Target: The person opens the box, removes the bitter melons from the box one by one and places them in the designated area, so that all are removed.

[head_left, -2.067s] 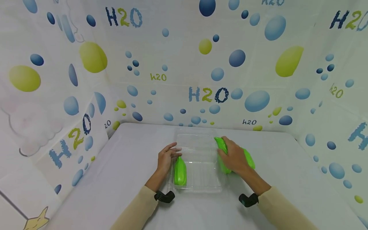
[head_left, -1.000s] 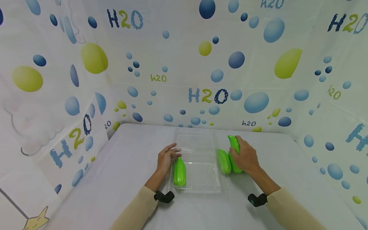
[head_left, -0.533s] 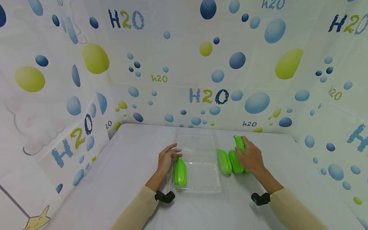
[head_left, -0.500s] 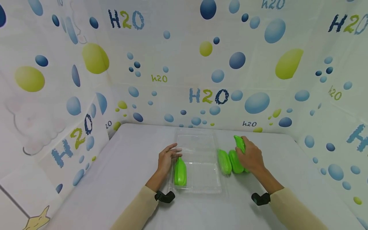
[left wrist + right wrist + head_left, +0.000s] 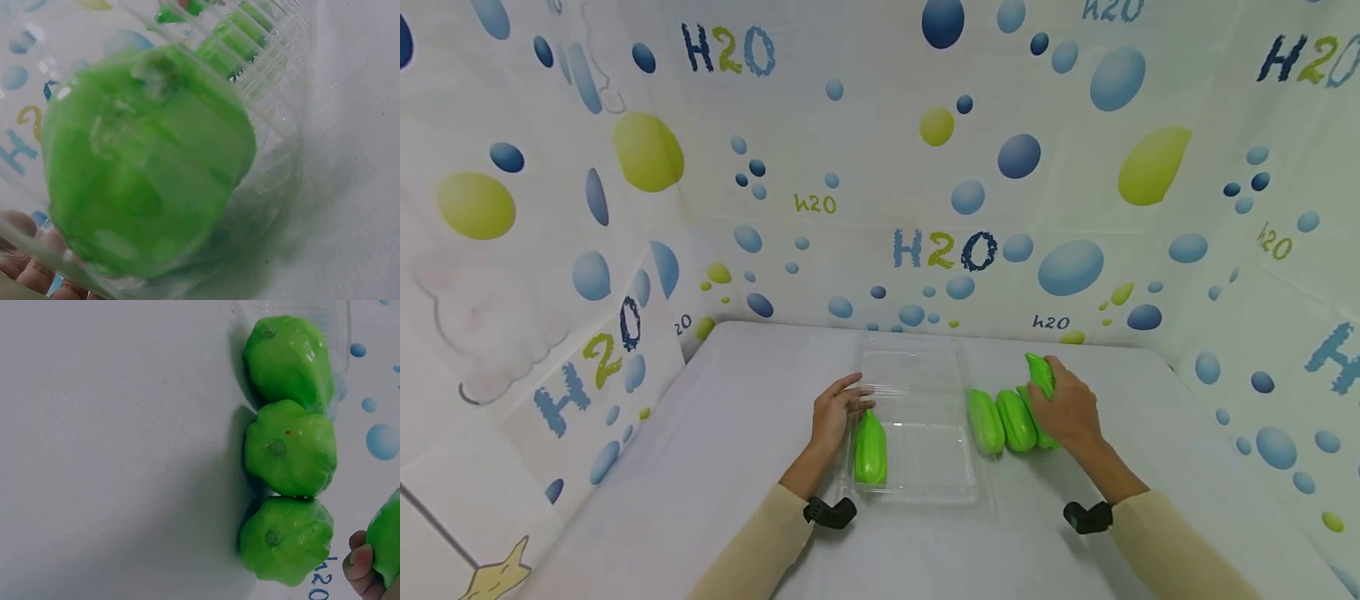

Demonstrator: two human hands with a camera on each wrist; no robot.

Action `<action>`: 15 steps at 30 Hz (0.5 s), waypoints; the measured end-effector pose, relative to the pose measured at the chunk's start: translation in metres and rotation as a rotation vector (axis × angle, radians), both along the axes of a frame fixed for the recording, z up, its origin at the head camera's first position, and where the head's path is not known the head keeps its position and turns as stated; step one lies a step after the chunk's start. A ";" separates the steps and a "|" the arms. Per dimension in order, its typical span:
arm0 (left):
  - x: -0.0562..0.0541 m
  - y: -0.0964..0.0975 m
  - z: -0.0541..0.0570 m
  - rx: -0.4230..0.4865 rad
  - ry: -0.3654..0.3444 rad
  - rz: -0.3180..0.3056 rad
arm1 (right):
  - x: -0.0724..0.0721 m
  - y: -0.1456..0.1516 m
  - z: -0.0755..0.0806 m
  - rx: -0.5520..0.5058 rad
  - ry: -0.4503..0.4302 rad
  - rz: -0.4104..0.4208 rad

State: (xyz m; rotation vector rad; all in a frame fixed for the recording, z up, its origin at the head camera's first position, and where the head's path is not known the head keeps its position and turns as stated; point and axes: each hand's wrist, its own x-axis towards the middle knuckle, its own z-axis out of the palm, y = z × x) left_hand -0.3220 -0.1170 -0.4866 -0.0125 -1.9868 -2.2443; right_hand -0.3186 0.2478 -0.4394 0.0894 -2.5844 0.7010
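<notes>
A hinged clear plastic container (image 5: pixel 936 493) lies opened out on the white table. Inside, along its left wall, is a bright green, ribbed, elongated vegetable (image 5: pixel 871 450); it fills much of the left wrist view. My left hand (image 5: pixel 829 421) rests at the container's left edge, fingers reaching over it near that vegetable's tip. Right of the container, three similar green vegetables lie side by side, the outermost one (image 5: pixel 287 540) lowest in the right wrist view. My right hand (image 5: pixel 1071 408) grips a fourth green vegetable (image 5: pixel 1040 373) above that outermost one, its thumb against the side.
The container's raised lid half (image 5: pixel 910 358) extends toward the back of the table (image 5: pixel 737 417). Behind and at both sides hang white sheets (image 5: pixel 865 125) printed with blue and yellow spots and H2O lettering. A dark camera band sits on each wrist.
My right hand, gripping its green vegetable, has moved right from the container's edge along the row, uncovering the vegetables beneath. The left hand and container have stayed in place.
</notes>
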 end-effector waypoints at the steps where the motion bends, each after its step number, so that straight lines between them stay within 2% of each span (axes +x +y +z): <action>1: 0.000 0.000 0.000 0.002 -0.003 0.001 | 0.000 0.001 0.000 -0.008 0.002 -0.001; 15: -0.001 -0.001 0.003 0.041 -0.049 -0.031 | 0.000 0.012 -0.007 -0.087 -0.060 -0.059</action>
